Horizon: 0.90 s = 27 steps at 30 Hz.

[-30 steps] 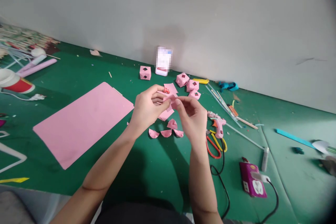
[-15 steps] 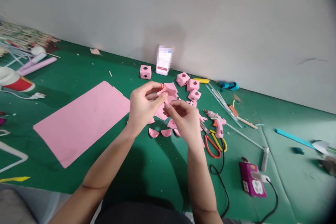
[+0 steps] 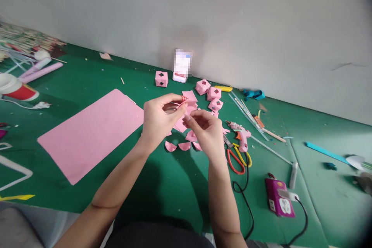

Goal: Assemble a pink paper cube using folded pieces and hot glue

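Observation:
Thumb and fingers of my left hand (image 3: pixel 159 120) pinch a small pink paper piece (image 3: pixel 182 104), seen nearly edge-on. My right hand (image 3: pixel 205 130) is closed in a pinch just below and right of it. What those fingertips hold is hidden, and I cannot tell whether they grip the same piece. Under both hands lie loose pink paper cutouts (image 3: pixel 190 96). Small curved pink pieces (image 3: pixel 184 146) lie in a row nearer to me. Beyond my hands are folded pink paper shapes with diamond holes, among them a boxlike one (image 3: pixel 161 79) and a rounder one (image 3: pixel 202 86).
A large pink sheet (image 3: pixel 93 135) lies left on the green table. Scissors (image 3: pixel 236 161) and a pink glue gun (image 3: pixel 243 135) with a black cable lie right, near a purple box (image 3: pixel 279 197). A phone (image 3: pixel 181 66) leans against the wall. A cup (image 3: pixel 19 87) is far left.
The paper in my left hand has turned from showing its face to nearly edge-on. Both hands have shifted slightly and remain close together.

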Motion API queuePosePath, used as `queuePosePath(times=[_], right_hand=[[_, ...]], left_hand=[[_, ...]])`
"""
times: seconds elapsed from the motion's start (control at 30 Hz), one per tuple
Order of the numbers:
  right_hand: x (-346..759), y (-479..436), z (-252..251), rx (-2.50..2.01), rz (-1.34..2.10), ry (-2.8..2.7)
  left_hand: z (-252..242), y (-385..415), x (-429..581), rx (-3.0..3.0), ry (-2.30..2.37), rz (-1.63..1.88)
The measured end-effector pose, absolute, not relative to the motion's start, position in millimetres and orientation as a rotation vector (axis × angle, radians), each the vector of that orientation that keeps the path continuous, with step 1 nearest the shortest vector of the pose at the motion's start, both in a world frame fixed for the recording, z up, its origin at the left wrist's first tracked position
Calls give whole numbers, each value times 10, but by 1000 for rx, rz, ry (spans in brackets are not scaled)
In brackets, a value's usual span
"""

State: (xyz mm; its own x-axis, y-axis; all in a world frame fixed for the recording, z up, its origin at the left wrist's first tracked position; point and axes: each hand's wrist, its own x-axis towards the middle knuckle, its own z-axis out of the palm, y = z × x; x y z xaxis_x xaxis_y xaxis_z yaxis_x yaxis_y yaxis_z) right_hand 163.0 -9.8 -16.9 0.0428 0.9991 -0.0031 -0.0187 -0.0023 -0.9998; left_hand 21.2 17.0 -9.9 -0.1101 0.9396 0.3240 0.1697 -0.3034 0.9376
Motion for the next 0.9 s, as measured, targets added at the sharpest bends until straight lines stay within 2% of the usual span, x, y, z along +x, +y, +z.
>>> queuePosePath(times=[0.3,0.4,0.53,0.67,0.77,0.9], right_hand=[[1638,-80,-194,-1181,1230,-1112],[1653,-55,-233,-1123,1132,-1123],[1635,-35,-324,-1049,831,-1176],[1591,-53,-343,-911,638,-1219],[1633,-90,-247,-916,752,-1194],[1804,-127,-115,-974,1331,-1005]], left_hand=[[-101,200,205,1446,1219,1421],[-139,216,215,1527,1153,1462],[-211,233,214,1883,1055,1645],[-261,254,191,2288,804,2012],[-258,236,170,2411,694,2132],[-236,204,140,2404,777,2230]])
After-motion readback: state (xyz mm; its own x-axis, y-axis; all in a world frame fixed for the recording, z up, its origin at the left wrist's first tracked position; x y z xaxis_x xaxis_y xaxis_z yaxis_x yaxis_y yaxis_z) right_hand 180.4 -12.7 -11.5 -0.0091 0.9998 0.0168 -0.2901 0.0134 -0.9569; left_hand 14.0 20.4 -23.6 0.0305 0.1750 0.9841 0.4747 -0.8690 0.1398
